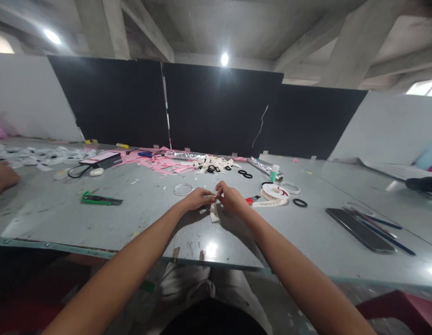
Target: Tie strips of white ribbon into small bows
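My left hand (198, 199) and my right hand (231, 197) meet over the table in front of me, fingertips pinched together. Between them is a short cream ribbon (214, 215), its loose end hanging down toward the tabletop. A dark bit under the left fingers is too small to make out. Right of my right hand lie a red cutter (251, 200), partly hidden by the wrist, and a white spool of printed cream ribbon (274, 191) with its tail unrolled. A thin pale ring (183, 189) lies behind my left hand.
Farther back are a heap of cream ribbon pieces (219, 164) with black rings, and pink strips (156, 164). A green cutter (101, 199) lies left; a phone (359, 229) and pens lie right. Another person's hand (3, 177) is at far left. Dark panels (223, 109) stand behind.
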`<state>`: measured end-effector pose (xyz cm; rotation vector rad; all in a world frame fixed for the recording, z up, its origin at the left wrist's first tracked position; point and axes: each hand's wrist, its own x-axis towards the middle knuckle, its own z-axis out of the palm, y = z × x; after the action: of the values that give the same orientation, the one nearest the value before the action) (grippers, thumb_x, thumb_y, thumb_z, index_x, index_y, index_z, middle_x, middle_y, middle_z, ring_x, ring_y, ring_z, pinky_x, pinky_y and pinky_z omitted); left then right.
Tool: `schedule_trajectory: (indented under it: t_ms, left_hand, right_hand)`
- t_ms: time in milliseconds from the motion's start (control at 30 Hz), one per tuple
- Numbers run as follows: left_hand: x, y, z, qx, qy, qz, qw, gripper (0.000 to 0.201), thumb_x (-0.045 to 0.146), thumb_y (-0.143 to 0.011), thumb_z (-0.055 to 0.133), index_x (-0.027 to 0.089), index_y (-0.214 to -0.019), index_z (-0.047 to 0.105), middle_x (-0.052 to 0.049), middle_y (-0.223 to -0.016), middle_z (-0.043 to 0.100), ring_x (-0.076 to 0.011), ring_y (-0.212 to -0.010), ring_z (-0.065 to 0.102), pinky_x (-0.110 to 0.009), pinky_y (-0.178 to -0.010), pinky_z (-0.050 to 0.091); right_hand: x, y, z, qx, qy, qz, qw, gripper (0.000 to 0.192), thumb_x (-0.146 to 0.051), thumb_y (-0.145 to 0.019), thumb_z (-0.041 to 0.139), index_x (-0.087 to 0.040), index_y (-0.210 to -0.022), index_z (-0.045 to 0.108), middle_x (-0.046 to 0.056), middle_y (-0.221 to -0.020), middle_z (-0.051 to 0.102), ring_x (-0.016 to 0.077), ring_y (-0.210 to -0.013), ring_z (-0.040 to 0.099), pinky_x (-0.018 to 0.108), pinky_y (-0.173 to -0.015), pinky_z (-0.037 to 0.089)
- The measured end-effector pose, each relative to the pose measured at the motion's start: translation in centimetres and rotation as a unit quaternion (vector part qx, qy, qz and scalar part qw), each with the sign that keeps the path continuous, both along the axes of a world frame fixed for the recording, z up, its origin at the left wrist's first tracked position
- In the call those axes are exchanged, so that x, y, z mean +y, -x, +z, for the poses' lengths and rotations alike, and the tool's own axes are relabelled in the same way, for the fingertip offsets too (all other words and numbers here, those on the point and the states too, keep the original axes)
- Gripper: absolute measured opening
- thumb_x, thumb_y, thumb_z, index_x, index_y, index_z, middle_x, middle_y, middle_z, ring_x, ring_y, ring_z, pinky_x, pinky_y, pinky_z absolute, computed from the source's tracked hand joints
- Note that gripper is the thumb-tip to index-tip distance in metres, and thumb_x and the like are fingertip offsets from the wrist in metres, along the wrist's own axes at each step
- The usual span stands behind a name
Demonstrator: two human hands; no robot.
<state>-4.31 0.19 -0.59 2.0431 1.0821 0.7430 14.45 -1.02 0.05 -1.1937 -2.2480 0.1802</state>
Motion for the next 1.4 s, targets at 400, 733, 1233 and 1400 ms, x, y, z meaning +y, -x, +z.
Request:
schedule_trajectory:
  t_ms: [400, 733, 1233, 1400]
  left_hand:
    - [0.4, 0.0, 0.0, -0.092, -0.009, 0.036, 0.995, 0.041, 0.052, -0.077, 0.055, 0.012, -0.074, 0.068, 0.003, -0.049, 0.045, -0.0088, -0.047, 0.035, -0.025, -0.05, 0.025]
    - [-0.2, -0.2, 0.8, -0.113, 0.003, 0.0, 0.994, 0.041, 0.052, -0.076, 0.055, 0.014, -0.064, 0.059, 0.003, -0.051, 0.045, -0.0092, -0.051, 0.039, -0.023, -0.054, 0.03]
    - [-0.3, 0.0, 1.5, -0.096, -0.028, 0.014, 0.995, 0.034, 0.044, -0.076, 0.055, 0.012, -0.072, 0.065, 0.003, -0.05, 0.046, -0.009, -0.049, 0.04, -0.023, -0.052, 0.031]
    - [-0.8, -0.3, 1.8, -0.124, -0.048, 0.025, 0.991, 0.035, 0.047, -0.075, 0.057, 0.012, -0.078, 0.065, 0.002, -0.055, 0.051, -0.0102, -0.053, 0.044, -0.023, -0.054, 0.034]
  right_hand:
    - [-2.6, 1.4, 1.7, -0.025, -0.113, -0.1, 0.988, 0.033, -0.021, -0.083, 0.052, -0.022, -0.117, 0.05, 0.009, -0.104, 0.061, 0.0232, -0.094, 0.054, 0.03, -0.07, 0.04]
    - [-0.7, -0.3, 1.6, 0.073, 0.007, -0.09, 0.993, 0.034, -0.047, -0.084, 0.052, -0.017, -0.079, 0.068, 0.006, -0.078, 0.066, 0.0176, -0.073, 0.056, 0.027, -0.067, 0.037]
    - [0.2, 0.2, 1.0, 0.251, 0.126, 0.012, 0.96, 0.033, -0.044, -0.075, 0.056, -0.015, -0.064, 0.065, -0.001, -0.056, 0.056, 0.0099, -0.053, 0.044, 0.022, -0.053, 0.033]
    - [0.2, 0.3, 0.9, 0.299, 0.127, 0.0, 0.946, 0.032, -0.045, -0.072, 0.06, -0.015, -0.059, 0.057, -0.001, -0.054, 0.054, 0.0083, -0.049, 0.041, 0.021, -0.049, 0.031]
